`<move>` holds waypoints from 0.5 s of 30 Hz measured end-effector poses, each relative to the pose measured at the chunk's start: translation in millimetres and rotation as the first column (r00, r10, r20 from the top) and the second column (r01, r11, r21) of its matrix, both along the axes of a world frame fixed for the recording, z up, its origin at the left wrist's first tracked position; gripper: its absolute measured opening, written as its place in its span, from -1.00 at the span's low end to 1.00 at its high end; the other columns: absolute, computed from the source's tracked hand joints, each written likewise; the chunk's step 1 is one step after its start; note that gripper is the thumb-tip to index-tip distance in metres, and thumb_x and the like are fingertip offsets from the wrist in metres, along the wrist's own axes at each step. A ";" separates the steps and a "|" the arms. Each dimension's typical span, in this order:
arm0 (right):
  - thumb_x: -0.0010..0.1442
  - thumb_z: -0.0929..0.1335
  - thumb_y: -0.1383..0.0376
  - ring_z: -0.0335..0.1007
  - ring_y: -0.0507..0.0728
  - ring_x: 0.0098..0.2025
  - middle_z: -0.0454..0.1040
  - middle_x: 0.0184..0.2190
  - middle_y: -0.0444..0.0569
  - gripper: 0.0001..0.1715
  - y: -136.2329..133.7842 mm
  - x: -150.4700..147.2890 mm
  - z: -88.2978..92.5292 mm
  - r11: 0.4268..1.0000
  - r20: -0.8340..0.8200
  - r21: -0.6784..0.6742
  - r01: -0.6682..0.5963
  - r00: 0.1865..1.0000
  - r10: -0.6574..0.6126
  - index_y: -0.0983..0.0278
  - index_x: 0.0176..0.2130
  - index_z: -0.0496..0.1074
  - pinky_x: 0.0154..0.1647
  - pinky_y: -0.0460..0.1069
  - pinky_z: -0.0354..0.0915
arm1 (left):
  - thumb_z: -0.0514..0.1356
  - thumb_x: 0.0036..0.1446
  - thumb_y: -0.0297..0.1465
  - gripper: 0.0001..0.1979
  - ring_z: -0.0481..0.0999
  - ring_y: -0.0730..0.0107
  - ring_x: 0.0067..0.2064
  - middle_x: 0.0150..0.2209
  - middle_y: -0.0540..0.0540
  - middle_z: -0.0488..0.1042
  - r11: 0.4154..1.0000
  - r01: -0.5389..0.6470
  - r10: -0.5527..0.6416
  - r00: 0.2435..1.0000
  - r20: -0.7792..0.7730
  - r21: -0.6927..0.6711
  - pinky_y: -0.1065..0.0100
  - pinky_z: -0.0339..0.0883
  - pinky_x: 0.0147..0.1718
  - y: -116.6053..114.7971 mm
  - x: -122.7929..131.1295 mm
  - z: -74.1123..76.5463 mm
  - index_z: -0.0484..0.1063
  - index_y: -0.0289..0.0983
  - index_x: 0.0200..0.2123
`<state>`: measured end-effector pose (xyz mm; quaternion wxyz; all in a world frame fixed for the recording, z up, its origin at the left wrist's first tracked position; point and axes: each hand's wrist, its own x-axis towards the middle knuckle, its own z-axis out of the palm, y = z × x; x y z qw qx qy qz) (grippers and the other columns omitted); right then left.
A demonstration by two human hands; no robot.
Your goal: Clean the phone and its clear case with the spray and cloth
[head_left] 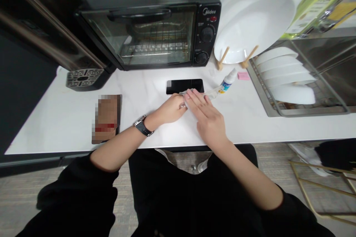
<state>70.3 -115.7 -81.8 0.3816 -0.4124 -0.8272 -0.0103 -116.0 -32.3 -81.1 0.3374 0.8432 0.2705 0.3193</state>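
Note:
My left hand (172,109), with a black-strapped watch on its wrist, is closed around a clear, see-through plastic piece (213,93) whose far end sticks out to the right. What kind of piece it is I cannot make out. Across its near end and the left fingertips lies my right hand (210,118), fingers stretched out flat. Just behind both hands a black phone (185,86) rests on the white counter (155,139). To the right stands a small white spray bottle (228,80) with a blue label, beside a little pink item (243,76).
A black toaster oven (150,37) stands at the back, next to white plates (256,29) in a wooden rack. Bowls (289,77) sit in the sink basket (267,105) at right. A pixelated flat object (107,118) lies left, near a drip tray (85,78).

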 end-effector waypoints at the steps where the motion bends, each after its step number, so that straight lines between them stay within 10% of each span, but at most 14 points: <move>1: 0.34 0.09 0.72 0.06 0.17 0.63 0.34 0.52 0.08 -0.01 3.4 9.0 1.2 0.999 0.003 -0.019 0.027 1.000 -0.027 0.22 0.60 0.07 0.63 0.30 0.18 | 0.15 0.46 -0.38 -0.73 0.74 0.28 -0.21 -0.31 -0.07 0.72 1.000 -0.028 0.028 1.000 -0.010 -0.011 0.24 0.66 -0.03 -0.7 -0.1 0.0 0.65 -0.27 -0.22; 6: 0.14 0.13 0.74 0.12 0.25 0.61 0.32 0.53 0.09 0.13 20.7 49.7 2.7 0.979 0.020 -0.099 0.178 0.984 -0.177 0.22 0.57 0.17 0.61 0.41 0.15 | 0.15 0.54 -0.24 -0.60 0.64 0.25 0.30 0.31 -0.12 0.60 0.995 -0.002 0.005 1.000 0.027 -0.096 0.27 0.48 0.36 -6.5 1.3 6.4 0.57 -0.20 0.30; 15: 0.22 0.13 0.73 0.07 0.29 0.62 0.30 0.54 0.13 0.07 19.2 40.5 -2.0 0.980 -0.001 -0.076 0.185 0.983 -0.185 0.23 0.59 0.13 0.62 0.42 0.12 | 0.15 0.53 -0.24 -0.61 0.64 0.21 0.30 0.29 -0.14 0.62 0.995 -0.016 0.019 0.999 0.034 -0.103 0.17 0.49 0.37 -7.1 0.9 6.7 0.58 -0.19 0.27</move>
